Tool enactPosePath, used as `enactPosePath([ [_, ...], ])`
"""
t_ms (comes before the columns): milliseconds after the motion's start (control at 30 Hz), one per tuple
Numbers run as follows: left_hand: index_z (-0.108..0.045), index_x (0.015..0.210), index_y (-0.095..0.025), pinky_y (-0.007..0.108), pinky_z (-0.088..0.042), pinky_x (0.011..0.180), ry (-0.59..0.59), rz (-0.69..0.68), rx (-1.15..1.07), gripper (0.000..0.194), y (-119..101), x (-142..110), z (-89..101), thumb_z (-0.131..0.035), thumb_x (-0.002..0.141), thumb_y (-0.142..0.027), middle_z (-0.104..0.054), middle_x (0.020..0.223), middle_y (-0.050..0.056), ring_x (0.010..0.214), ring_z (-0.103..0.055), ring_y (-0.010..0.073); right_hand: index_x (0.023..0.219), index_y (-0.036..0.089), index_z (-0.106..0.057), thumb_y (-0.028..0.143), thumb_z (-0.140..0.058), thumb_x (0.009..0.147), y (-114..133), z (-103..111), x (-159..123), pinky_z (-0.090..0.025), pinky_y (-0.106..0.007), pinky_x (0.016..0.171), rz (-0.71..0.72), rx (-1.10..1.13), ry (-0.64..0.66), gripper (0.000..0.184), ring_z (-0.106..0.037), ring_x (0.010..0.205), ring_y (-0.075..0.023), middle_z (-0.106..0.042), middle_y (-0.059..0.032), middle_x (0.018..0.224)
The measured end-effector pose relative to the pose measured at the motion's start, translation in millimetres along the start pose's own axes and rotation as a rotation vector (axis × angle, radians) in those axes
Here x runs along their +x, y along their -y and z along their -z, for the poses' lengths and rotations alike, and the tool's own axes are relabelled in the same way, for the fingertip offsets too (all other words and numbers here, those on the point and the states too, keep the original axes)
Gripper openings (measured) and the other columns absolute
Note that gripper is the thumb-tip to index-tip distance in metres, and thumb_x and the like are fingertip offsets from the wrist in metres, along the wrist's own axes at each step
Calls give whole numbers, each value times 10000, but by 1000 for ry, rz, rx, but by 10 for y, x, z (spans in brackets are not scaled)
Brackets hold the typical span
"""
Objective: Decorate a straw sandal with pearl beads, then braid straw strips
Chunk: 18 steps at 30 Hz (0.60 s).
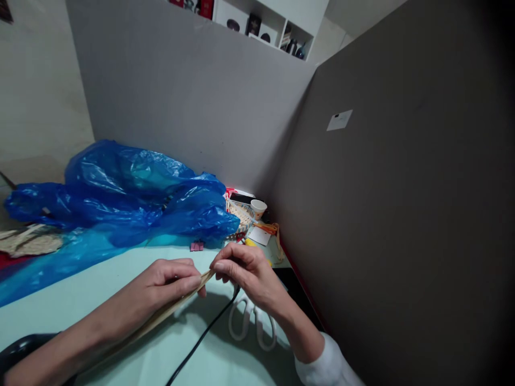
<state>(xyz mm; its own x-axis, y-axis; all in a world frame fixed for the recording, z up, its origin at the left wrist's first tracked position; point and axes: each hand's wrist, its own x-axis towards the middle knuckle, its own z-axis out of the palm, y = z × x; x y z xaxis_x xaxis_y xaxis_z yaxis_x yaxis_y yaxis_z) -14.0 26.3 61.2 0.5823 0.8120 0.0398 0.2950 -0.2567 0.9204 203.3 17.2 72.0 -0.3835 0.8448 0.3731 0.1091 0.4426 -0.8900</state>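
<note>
My left hand (171,281) and my right hand (245,273) meet over a pale green table (120,279), fingertips almost touching. Both pinch the end of a long tan strip (169,310), flat like straw or a dried leaf, that runs back under my left forearm toward the lower left. White-handled scissors (253,324) lie on the table beneath my right wrist. A black cable (201,338) crosses the table under the hands.
A big crumpled blue plastic bag (120,193) fills the table's left and back. In the far corner sit a paper cup (258,208), a woven piece (241,217), a small white card (259,236) and orange strips (269,229). Grey partition walls (382,214) close the back and right.
</note>
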Motion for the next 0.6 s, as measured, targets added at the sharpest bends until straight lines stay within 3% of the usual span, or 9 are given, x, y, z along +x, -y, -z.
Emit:
enactPosePath([
  [100,-773,787,-244,213,-331,579,88,61,-69,397,-35,3,24,-570,902,-566,-488,672,-37,635,-397,128,803,157,-689,350,-699,908,-41,65,8,-430,-218,591,-45,104,68,220,-545,613,-94,-637,3,692],
  [267,-745,944,-262,204,-358,563,158,104,-232,305,-93,-15,-37,-611,896,-531,-565,758,-29,646,-426,134,805,164,-692,352,-738,867,-152,156,44,-424,-221,581,-94,231,17,203,-531,597,-90,-640,7,689],
  [367,-708,862,-241,197,-369,554,117,53,-152,305,-76,-21,-46,-590,914,-518,-493,680,-49,598,-384,123,790,170,-696,355,-748,853,-160,242,63,-421,-223,552,-51,197,-92,202,-521,571,-91,-631,11,669],
  [467,-687,806,-237,211,-423,594,55,28,-45,343,-48,-10,-13,-559,919,-534,-556,739,-21,669,-477,154,791,172,-704,365,-747,850,-148,330,67,-427,-228,534,-32,163,-162,206,-526,569,-99,-626,9,662],
  [600,-698,722,-247,226,-451,563,-63,-20,34,320,-16,21,24,-635,857,-530,-625,721,-3,670,-554,186,804,172,-711,363,-738,856,-162,390,63,-434,-234,534,-24,151,-191,200,-544,582,-108,-634,4,677],
])
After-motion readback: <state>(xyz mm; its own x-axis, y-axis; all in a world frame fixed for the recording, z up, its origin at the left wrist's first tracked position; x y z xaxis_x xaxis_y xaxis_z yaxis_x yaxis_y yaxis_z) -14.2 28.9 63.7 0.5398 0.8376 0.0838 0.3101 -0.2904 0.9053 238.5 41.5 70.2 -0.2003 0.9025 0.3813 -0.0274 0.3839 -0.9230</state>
